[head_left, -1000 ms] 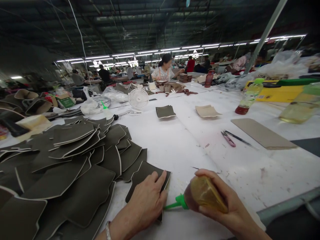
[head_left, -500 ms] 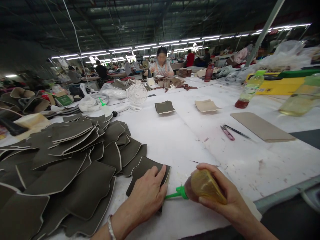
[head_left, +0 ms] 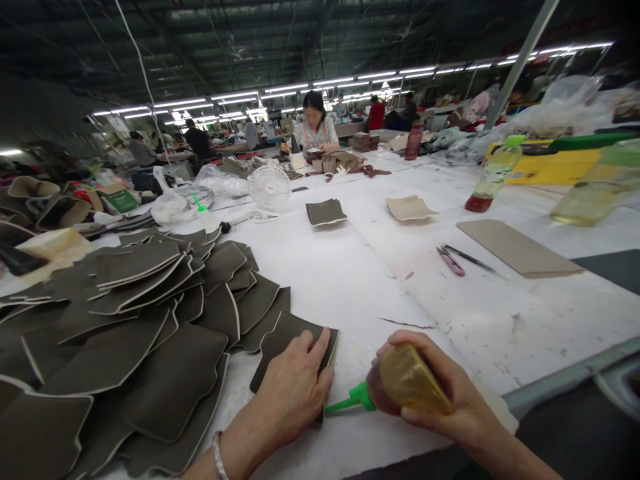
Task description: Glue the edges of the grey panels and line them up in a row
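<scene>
My left hand point(head_left: 293, 390) lies flat, fingers together, pressing down a dark olive cut piece point(head_left: 280, 337) with a pale edge near the table's front. My right hand point(head_left: 445, 393) is wrapped round an amber squeeze bottle point(head_left: 407, 387) held on its side. Its green nozzle point(head_left: 350, 401) points left at the piece's right edge, just by my left fingers. A big fanned heap of the same dark pieces point(head_left: 125, 313) spreads to the left of my left hand.
On the white table point(head_left: 350, 280) lie pink-handled snips point(head_left: 450, 261), a tan board point(head_left: 517, 248), two small stacks of pieces point(head_left: 325, 212), a little white fan point(head_left: 270, 188) and bottles point(head_left: 493, 175). A person sits working at the far end, others behind.
The view has shifted slightly; my hands and the bottle stay in nearly the same place, the nozzle still at the piece's edge.
</scene>
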A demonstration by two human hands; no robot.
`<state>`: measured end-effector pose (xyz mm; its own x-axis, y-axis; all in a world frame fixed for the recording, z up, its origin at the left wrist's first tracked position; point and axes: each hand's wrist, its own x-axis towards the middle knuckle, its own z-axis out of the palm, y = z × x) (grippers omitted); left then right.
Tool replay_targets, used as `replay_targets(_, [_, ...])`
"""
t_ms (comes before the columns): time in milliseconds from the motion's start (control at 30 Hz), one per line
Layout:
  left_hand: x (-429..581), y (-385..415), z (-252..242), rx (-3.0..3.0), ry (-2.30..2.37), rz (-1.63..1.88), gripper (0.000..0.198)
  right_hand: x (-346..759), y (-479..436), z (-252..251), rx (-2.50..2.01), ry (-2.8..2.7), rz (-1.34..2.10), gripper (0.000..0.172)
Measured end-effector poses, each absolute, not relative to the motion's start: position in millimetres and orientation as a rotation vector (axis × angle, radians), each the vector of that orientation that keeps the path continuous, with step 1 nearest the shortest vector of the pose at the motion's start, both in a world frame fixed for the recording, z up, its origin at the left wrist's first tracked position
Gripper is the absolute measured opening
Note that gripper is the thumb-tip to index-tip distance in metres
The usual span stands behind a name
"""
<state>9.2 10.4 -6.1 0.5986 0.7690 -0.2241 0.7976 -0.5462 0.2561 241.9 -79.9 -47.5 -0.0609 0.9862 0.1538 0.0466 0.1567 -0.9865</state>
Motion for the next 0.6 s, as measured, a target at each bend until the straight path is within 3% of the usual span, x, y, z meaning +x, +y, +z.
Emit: replay_targets(600, [10.6, 11.5, -4.7, 2.487, 1.246, -0.134, 0.055, 238.0, -79.1, -45.1, -1.056, -1.312, 1.168, 0.062])
